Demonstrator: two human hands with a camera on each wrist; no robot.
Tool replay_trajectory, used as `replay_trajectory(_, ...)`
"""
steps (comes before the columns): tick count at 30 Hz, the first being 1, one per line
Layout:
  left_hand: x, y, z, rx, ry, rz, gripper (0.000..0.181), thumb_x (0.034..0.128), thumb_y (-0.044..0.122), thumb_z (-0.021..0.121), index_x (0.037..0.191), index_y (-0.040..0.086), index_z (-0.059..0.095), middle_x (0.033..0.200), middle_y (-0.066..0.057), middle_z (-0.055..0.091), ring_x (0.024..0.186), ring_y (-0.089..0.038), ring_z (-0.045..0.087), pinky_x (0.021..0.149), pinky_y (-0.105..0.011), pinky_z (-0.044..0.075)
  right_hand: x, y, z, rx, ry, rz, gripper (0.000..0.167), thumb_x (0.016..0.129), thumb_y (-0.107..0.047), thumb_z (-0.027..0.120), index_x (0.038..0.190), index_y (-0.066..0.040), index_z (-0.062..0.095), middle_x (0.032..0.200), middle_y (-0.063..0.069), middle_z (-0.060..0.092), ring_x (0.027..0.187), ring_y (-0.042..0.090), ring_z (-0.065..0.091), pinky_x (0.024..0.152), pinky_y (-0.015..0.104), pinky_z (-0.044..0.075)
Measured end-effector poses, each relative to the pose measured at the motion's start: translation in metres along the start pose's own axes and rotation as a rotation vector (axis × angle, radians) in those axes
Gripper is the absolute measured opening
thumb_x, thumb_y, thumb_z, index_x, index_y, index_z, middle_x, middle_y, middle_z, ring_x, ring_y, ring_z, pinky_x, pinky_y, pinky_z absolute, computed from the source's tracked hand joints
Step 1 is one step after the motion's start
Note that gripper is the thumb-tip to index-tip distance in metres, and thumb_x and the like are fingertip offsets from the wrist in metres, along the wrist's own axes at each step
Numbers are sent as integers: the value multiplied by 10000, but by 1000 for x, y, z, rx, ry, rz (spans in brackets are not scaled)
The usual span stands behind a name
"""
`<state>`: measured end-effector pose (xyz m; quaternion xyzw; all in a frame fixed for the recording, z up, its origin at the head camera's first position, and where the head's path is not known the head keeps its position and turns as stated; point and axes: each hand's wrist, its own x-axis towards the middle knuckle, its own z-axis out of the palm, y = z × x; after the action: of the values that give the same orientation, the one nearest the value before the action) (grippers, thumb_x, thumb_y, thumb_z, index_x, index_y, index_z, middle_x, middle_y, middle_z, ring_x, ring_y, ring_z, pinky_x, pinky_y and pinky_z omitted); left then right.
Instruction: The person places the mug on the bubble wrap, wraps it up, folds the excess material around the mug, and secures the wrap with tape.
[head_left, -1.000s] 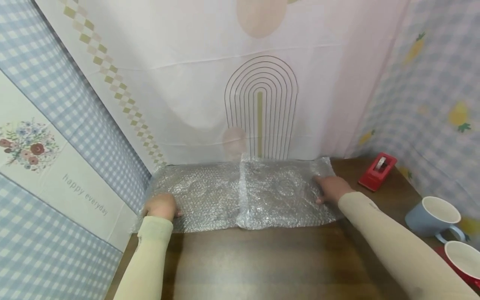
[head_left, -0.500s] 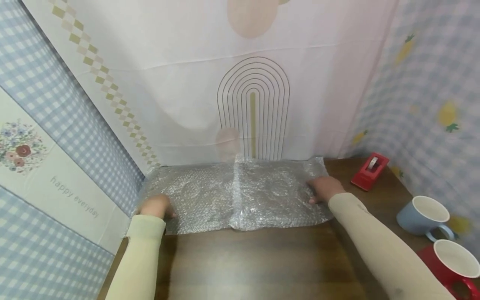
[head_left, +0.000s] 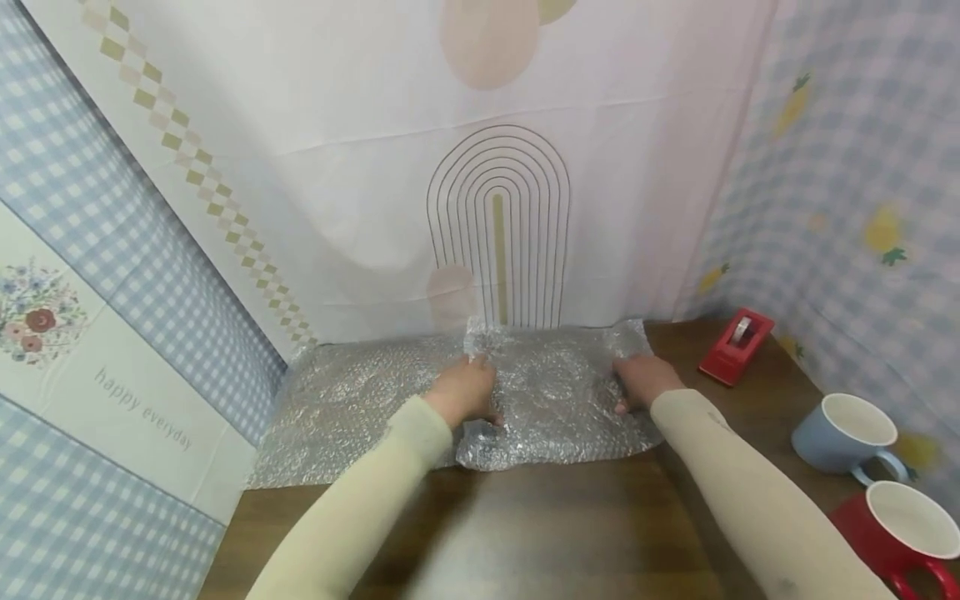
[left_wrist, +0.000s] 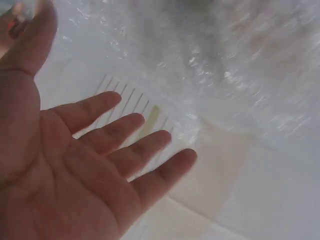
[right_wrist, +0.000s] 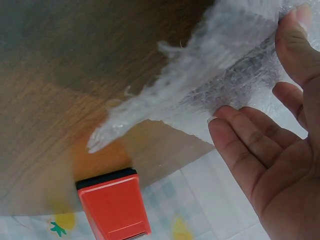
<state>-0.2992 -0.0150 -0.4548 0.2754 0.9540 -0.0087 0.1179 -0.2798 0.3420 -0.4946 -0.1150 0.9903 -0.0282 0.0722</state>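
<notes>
A long, translucent sheet of silvery bubble wrap [head_left: 558, 392] lies along the back of the brown wood-grain worktop [head_left: 570, 533], against the white cloth printed with an arch of thin lines [head_left: 375, 192]; a whitish ridge crosses the sheet near its middle, and faint round outlines show in it.

The left hand [head_left: 462, 390], in a pale cream sleeve [head_left: 345, 533], is over the wrap at that ridge; its fingers are straight and spread with the thumb held apart, released and gripping nothing; whether the fingertips touch the plastic I cannot tell.

The right hand [head_left: 642, 381] is at the right end of the wrap; its thumb stands well apart from the gently bent fingers, so it too is released, the thumb tip against the plastic; the wrap's ragged edge shows beside it in the right wrist view.

A red tape dispenser [head_left: 737, 347] sits to the right of the wrap, apart from it; nearer the person are a light blue mug with a white inside [head_left: 825, 442] and, just beside it, a red mug with a white inside [head_left: 870, 525].
</notes>
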Motion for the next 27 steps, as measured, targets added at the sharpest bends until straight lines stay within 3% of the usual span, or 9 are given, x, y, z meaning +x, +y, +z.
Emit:
replay_trajectory(1,5,6,-2,18,-8,6,855,870,553,927,1505,34,684,1780,-218,477,1670,-463,451,1377,-605,408,3,6,7,-10,33,-16,608,732,-336,1044,1136,-26,713,1048,235,798,992,478,773,886,684,650)
replay_trajectory(3,12,10,-7,40,-19,-3,719,835,493,972,1368,54,772,1684,-208,602,1591,-444,552,1322,-584,494,5,7,9,-10,26,-9,617,734,-339,1048,1147,-24,715,1069,244,800,1016,487,773,908,692,648)
replay_trajectory(8,28,-3,-8,28,-76,-5,593,753,369,1042,1226,88,823,1331,-119,818,1261,-337,758,1144,-500,640,-1,-2,1,-2,-25,32,608,762,-297,1037,1193,-7,721,1140,265,802,1109,504,768,999,682,640)
replay_trajectory(11,35,-8,3,0,-79,-11,618,740,348,1046,1246,80,815,1319,-127,827,1241,-337,777,1140,-498,644,-1,-1,1,2,-16,29,593,769,-289,1032,1196,-12,728,1130,249,805,1105,492,770,999,672,642)
replay_trajectory(14,32,-8,14,-4,-53,7,621,734,338,1044,1239,63,810,1317,-150,827,1236,-338,785,1141,-488,646,0,-1,6,4,-19,21,579,772,-300,1027,1184,-24,728,1107,226,809,1089,473,776,987,660,648)
replay_trajectory(19,33,-7,23,59,-15,48,591,742,360,1042,1187,49,809,1207,-153,838,1114,-329,805,1035,-471,693,-1,0,7,-16,-30,6,576,797,-302,1023,1208,-19,735,1095,216,807,1060,450,780,965,649,654)
replay_trajectory(20,45,-16,36,70,4,52,609,729,400,1044,1173,53,813,1187,-144,842,1088,-320,810,1003,-468,704,-1,-1,6,-19,-27,0,577,806,-296,1023,1223,-16,739,1105,220,806,1067,451,778,968,649,653)
replay_trajectory(26,56,-10,36,156,3,-31,696,641,468,1055,1152,48,839,1198,-144,858,1053,-342,838,908,-476,732,1,1,0,-32,-21,-28,577,832,-294,1018,1242,-3,736,1097,220,798,1056,444,773,962,639,654)
replay_trajectory(27,49,0,24,164,-15,-40,693,634,444,1060,1150,38,839,1202,-156,857,1053,-358,838,908,-481,732,0,4,-1,-36,-25,-26,573,827,-292,1021,1230,-1,735,1079,216,797,1037,441,773,951,638,655)
